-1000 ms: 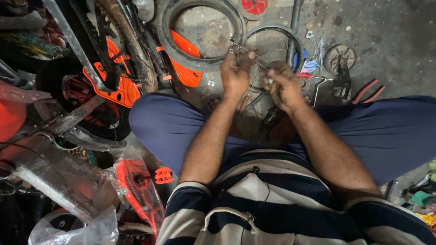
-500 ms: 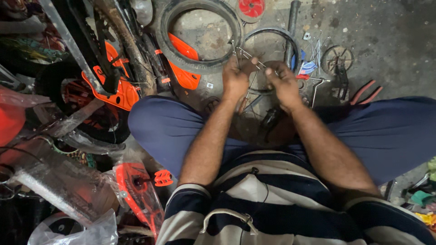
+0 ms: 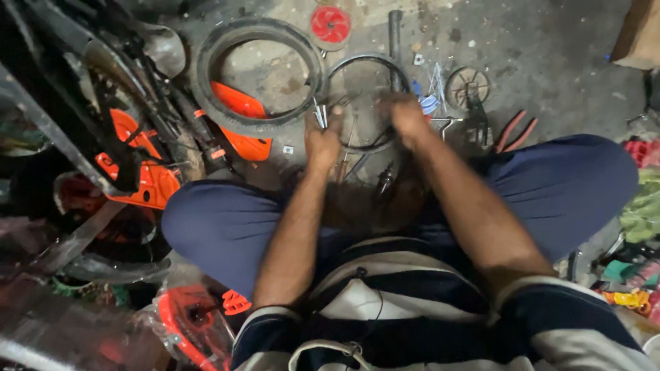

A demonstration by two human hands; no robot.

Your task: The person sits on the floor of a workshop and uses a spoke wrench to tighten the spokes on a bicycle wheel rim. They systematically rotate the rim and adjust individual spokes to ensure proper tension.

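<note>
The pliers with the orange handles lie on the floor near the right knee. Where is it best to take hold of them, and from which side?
Grip the pliers by the two orange handles, which spread apart toward the upper right, probably coming from above on that side, away from the knee. The dark head points down-left, close to the right leg, so it offers less room. The right hand is nearest.

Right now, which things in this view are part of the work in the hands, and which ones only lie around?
In the work:
left hand, closed on thin metal rods
right hand, blurred, over the small thin rim

Lying about:
black tyre
red disc
red-handled pliers
small spoked wheel
orange plastic parts
</note>
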